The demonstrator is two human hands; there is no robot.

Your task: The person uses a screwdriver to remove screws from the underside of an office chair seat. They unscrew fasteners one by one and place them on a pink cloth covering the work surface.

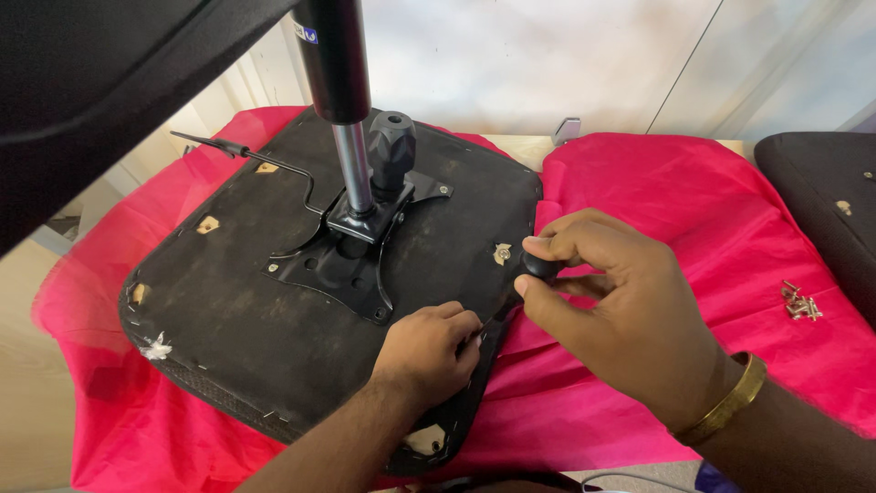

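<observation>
Upturned black office-chair seat base [274,301], fabric-covered and square with rounded corners, is laid flat on a crumpled bright pink cloth [693,210] spread over a pale wooden surface [27,365]. Behind, a white wall panel [547,55] is seen, with a small grey metal bracket [566,131] at its foot.

A black metal mounting plate [342,260] is fixed at the centre of the seat base, and from it a shiny steel gas-lift column [351,164] rises into a wider black cylinder, which carries a small blue and white label [307,34] near the top of the frame. A ribbed black plastic knob [392,146] stands just beside the column, and a thin black lever rod [246,155] runs out to the left. Torn spots in the fabric expose pale wood [208,225].

The left hand [424,351] is rested on the seat's near edge, its fingers curled around a thin metal shaft; the tip is hidden. The right hand [620,301], with a gold bangle [730,402] on the wrist, is closed around a small round black tool handle [540,266] just off the seat's right edge.

A heap of small silver screws [799,303] lies on the cloth, well apart at the right, near a second black padded piece [821,201].
</observation>
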